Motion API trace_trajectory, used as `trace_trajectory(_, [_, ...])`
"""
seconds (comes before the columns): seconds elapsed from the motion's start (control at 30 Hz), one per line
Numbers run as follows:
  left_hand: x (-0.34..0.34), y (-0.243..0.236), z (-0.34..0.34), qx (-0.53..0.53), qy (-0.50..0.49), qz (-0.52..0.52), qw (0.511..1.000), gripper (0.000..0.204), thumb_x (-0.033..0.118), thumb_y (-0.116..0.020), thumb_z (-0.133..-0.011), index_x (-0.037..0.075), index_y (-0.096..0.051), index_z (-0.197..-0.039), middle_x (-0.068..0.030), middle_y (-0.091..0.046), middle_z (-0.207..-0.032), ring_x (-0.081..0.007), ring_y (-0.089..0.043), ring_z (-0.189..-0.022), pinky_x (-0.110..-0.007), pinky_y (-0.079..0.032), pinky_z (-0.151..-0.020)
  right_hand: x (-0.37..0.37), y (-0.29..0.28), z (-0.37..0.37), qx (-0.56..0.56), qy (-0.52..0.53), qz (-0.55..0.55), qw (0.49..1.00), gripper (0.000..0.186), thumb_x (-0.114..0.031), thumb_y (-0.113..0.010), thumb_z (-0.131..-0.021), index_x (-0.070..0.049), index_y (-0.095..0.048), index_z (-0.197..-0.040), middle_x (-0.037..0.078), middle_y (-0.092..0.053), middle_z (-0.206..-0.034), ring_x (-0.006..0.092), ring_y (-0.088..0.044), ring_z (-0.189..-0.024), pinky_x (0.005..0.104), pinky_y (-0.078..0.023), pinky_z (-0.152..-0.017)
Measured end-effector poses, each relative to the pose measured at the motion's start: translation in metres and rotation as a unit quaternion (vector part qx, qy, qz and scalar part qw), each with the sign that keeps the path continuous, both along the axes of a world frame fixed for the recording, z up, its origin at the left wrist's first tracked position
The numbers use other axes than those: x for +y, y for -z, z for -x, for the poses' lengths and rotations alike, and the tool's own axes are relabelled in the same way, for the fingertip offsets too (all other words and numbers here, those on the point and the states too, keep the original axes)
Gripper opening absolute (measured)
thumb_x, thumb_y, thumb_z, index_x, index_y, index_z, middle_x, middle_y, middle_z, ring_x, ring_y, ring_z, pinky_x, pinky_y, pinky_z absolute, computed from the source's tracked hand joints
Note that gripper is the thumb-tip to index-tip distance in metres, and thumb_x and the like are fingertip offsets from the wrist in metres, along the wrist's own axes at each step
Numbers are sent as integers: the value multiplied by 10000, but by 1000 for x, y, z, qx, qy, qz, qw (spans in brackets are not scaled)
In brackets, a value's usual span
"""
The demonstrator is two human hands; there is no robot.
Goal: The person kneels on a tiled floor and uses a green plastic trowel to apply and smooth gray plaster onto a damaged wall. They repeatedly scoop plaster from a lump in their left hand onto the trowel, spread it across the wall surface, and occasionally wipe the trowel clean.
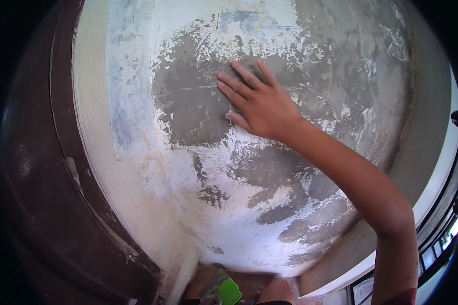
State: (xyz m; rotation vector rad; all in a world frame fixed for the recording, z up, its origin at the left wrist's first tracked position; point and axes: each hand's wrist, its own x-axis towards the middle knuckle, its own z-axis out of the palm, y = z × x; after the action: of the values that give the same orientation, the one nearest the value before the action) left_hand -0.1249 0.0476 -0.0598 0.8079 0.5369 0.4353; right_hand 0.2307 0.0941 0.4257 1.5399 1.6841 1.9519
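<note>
My right hand (264, 104) lies spread on a patchy wall (193, 114), fingers stretched out and palm toward the surface, with nothing in it. Under and around the fingers the wall is bare grey plaster, bordered by ragged remnants of white paint. My right forearm reaches in from the lower right. At the bottom edge, between my knees, a flat bright green piece (230, 291) smeared with grey shows in part; its exact kind cannot be made out. My left hand is outside the picture.
Along the left runs a dark brown door or panel (28, 168) with a handle-like strip (99, 213). A cream band borders the wall there. At the right, a plain ledge (427, 152) curves beside dark window bars (437, 244). My knee (276, 291) is close to the wall's foot.
</note>
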Motion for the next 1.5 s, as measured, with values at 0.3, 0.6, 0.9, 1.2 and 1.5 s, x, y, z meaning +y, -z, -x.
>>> trace_trajectory(0.3, [-6,-7,-4,-29,13,16,999,454,29,-675,-788,38,-626,-1240,-40,-681,-1117,-165,-665,-971,-313,-542,-861,-34,9,-12,45,2,-19,999,592,-513,-403,-989,-112,-514,-1410,17,-435,-1507,244,-259,-1460,516,-110,-1211])
trace_trajectory(0.6, [-7,-11,-5,-39,13,14,999,449,32,-667,-797,46,-624,-1244,-33,-681,-1114,-162,-665,-964,-306,-542,-852,-42,16,-13,58,0,-20,998,577,-492,-426,-983,-97,-527,-1392,45,-435,-1505,257,-280,-1451,534,-132,-1200])
trace_trajectory(0.9, [-8,-5,-6,-18,-1,6,1000,445,32,-667,-797,46,-624,-1240,-37,-683,-1096,-167,-668,-941,-310,-550,-832,-34,11,-15,66,-18,-53,996,543,-461,-445,-981,-128,-514,-1405,63,-411,-1517,266,-270,-1454,547,-142,-1193])
trace_trajectory(1.2, [-6,-6,-6,-36,6,12,999,433,28,-650,-805,40,-619,-1237,-41,-682,-1080,-172,-669,-928,-310,-550,-828,-37,14,-15,66,-13,-71,995,507,-461,-452,-978,-163,-549,-1376,67,-411,-1515,279,-270,-1453,568,-139,-1186])
trace_trajectory(1.5, [-6,-4,-4,-14,-3,8,1000,445,37,-654,-801,42,-616,-1244,-44,-683,-1079,-165,-669,-929,-305,-544,-843,-45,15,-17,83,-22,-79,993,470,-438,-482,-971,-191,-567,-1362,66,-407,-1519,286,-274,-1452,570,-133,-1186])
